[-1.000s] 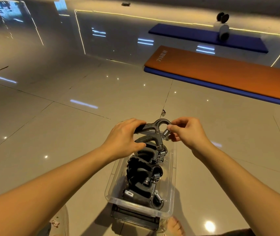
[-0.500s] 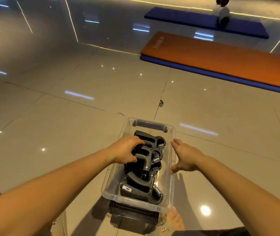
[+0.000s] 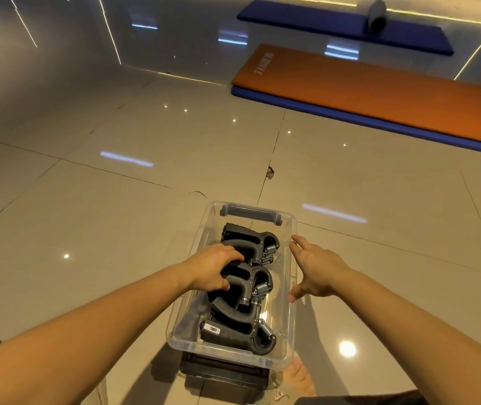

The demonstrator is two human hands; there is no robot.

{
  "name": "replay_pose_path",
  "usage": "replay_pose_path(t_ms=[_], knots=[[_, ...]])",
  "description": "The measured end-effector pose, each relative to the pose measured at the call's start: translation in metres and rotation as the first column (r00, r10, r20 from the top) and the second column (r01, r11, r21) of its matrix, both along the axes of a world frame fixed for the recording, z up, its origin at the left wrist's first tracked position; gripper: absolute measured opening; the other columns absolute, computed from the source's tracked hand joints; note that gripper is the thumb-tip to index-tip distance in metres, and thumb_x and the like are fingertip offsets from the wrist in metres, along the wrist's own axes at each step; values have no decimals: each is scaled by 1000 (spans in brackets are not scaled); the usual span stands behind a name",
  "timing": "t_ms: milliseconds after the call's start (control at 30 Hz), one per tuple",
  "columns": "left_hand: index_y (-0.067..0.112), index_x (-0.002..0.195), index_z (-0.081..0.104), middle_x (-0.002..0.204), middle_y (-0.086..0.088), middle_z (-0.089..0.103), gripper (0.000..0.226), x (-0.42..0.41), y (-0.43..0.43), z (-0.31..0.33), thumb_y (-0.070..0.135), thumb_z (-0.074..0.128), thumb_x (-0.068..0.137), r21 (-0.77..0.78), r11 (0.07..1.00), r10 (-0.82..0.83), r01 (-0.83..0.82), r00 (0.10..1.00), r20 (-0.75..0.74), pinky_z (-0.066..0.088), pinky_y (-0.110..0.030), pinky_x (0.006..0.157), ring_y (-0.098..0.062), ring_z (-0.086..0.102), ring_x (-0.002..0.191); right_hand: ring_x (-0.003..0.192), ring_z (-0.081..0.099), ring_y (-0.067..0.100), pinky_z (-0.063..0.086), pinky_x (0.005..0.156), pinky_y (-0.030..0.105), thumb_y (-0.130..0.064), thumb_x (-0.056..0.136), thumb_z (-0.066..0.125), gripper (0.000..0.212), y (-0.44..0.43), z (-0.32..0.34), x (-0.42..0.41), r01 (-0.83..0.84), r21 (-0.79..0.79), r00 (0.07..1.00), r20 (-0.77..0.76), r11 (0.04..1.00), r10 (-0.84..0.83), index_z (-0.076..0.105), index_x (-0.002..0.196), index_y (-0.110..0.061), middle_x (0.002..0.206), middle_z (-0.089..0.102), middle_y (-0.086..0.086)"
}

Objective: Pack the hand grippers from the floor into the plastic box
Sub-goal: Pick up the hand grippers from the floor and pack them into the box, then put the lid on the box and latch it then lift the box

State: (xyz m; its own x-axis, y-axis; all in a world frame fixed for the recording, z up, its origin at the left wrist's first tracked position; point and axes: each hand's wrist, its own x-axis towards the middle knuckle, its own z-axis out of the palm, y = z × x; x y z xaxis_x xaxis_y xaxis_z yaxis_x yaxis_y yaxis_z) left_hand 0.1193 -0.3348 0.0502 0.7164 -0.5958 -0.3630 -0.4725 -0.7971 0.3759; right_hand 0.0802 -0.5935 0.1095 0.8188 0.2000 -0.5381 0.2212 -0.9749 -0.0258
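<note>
A clear plastic box (image 3: pixel 291 314) with a dark handle at its far end stands on the tiled floor in front of me. Several black hand grippers (image 3: pixel 242 325) with steel springs lie stacked inside it. My left hand (image 3: pixel 211 271) reaches into the box and curls over the handles of a middle hand gripper (image 3: pixel 248 280). My right hand (image 3: pixel 318 268) hovers at the box's right rim, fingers spread, holding nothing.
The box rests on a dark lid or case (image 3: pixel 224 375). A bare foot (image 3: pixel 300 378) shows at its near right corner. An orange mat (image 3: pixel 379 95) on a blue one lies far right, another blue mat (image 3: pixel 344 27) with a roller (image 3: pixel 376 16) behind.
One second ago both hands held a hand gripper above the box. It now lies inside. My right hand has let go and moved to the rim; my left hand stays on the grippers.
</note>
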Motion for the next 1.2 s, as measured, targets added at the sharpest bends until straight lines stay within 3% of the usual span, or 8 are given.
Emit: replay_pose_path(t_ms=[200, 433, 667, 900, 1200], knots=[[27, 152, 41, 150, 6, 49, 81, -8, -5, 10, 41, 78, 81, 56, 998, -29, 24, 996, 89, 26, -38, 121, -16, 37, 142, 147, 30, 28, 41, 112, 44, -67, 66, 80, 130, 1, 6, -4, 13, -10, 1000, 16, 1000, -13, 8, 160, -13, 169, 1, -1], [25, 142, 54, 141, 5, 57, 57, -37, -44, 60, 45, 69, 91, -226, 970, 127, -87, 977, 170, 38, -38, 114, -14, 45, 134, 136, 46, 28, 46, 106, 45, -57, 77, 78, 100, -20, 47, -20, 261, 135, 954, 114, 956, -277, 32, 153, -12, 159, 30, 2], [24, 131, 63, 135, 8, 60, 41, -89, -95, 101, 43, 66, 94, -360, 931, 12, 57, 982, 187, 41, -36, 110, -12, 49, 130, 123, 56, 28, 51, 94, 42, -51, 83, 76, 77, -64, 101, -108, 545, 134, 799, 218, 828, -561, 46, 144, -15, 144, 48, 3], [25, 122, 68, 125, 6, 67, 34, -150, -150, 105, 43, 66, 93, -436, 892, -81, 123, 990, 113, 47, -31, 94, -13, 59, 117, 125, 56, 29, 49, 99, 39, -42, 83, 79, 71, -98, 131, -209, 787, 235, 527, 225, 570, -820, 52, 141, -11, 140, 58, 8], [22, 126, 67, 124, 4, 66, 37, -231, -206, 61, 40, 65, 93, -355, 895, -300, 270, 953, -30, 52, -35, 95, -17, 61, 115, 111, 61, 28, 52, 90, 36, -36, 85, 77, 56, -141, 80, -357, 964, 141, 207, 122, 224, -971, 60, 131, -10, 128, 64, 9]])
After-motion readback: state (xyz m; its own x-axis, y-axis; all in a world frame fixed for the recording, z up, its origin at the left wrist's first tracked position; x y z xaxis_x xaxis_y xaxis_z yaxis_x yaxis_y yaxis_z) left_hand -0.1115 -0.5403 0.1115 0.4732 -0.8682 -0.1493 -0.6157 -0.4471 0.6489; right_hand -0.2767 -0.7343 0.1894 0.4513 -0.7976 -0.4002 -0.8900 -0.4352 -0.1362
